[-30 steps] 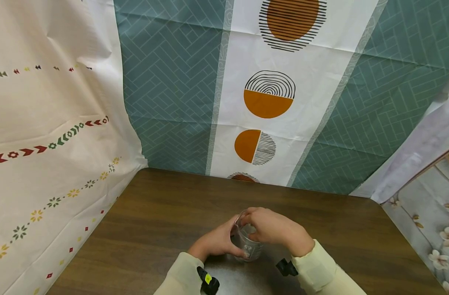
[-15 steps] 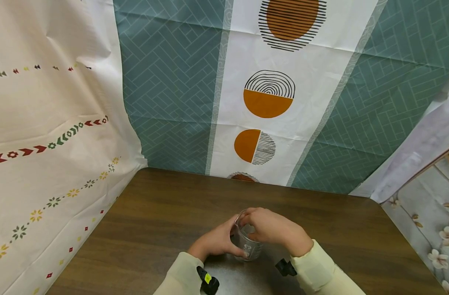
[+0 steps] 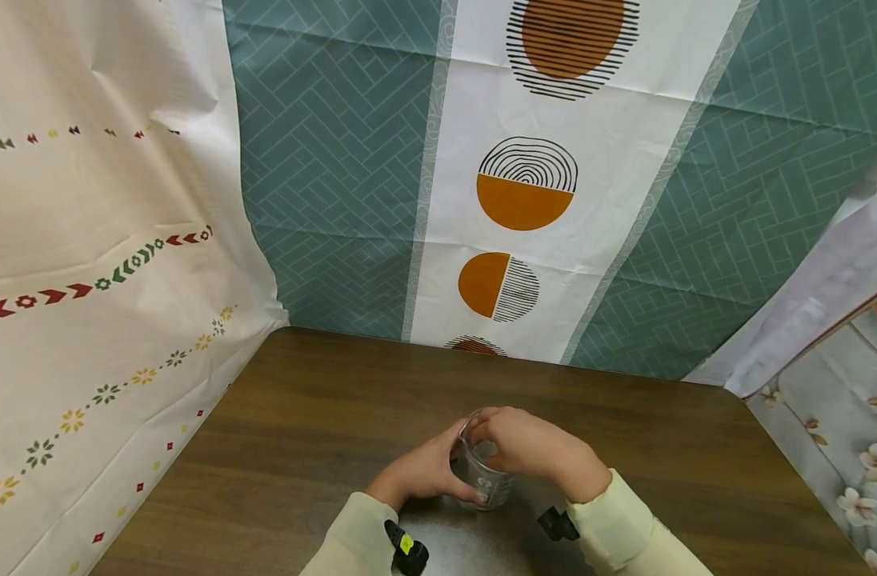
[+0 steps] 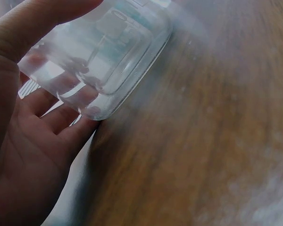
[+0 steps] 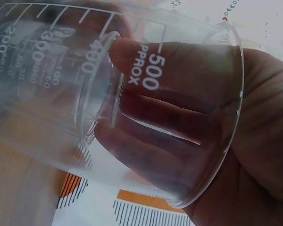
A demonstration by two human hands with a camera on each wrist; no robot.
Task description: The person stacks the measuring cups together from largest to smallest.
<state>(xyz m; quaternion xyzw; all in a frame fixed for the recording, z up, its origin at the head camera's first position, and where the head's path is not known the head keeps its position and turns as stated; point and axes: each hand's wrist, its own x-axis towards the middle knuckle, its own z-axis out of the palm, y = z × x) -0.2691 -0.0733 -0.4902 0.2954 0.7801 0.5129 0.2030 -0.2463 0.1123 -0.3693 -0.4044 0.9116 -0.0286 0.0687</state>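
Note:
A clear glass beaker (image 3: 493,486) with white graduations stands on the brown table. My left hand (image 3: 431,468) grips its side, thumb in front and fingers around behind. In the left wrist view the beaker's glass (image 4: 132,56) lies between thumb and fingers. My right hand (image 3: 535,448) reaches down through the mouth of the beaker. In the right wrist view, the large beaker (image 5: 153,66) is marked up to 500, and a smaller beaker (image 5: 101,89) sits nested inside it. The right fingers and thumb pinch the smaller beaker's rim.
The brown wooden table (image 3: 323,400) reaches back to a teal and white patterned curtain (image 3: 338,176). A cream patterned cloth (image 3: 107,320) hangs along the left side, and a floral cloth (image 3: 856,448) on the right. A black device (image 3: 410,554) is strapped at the left wrist.

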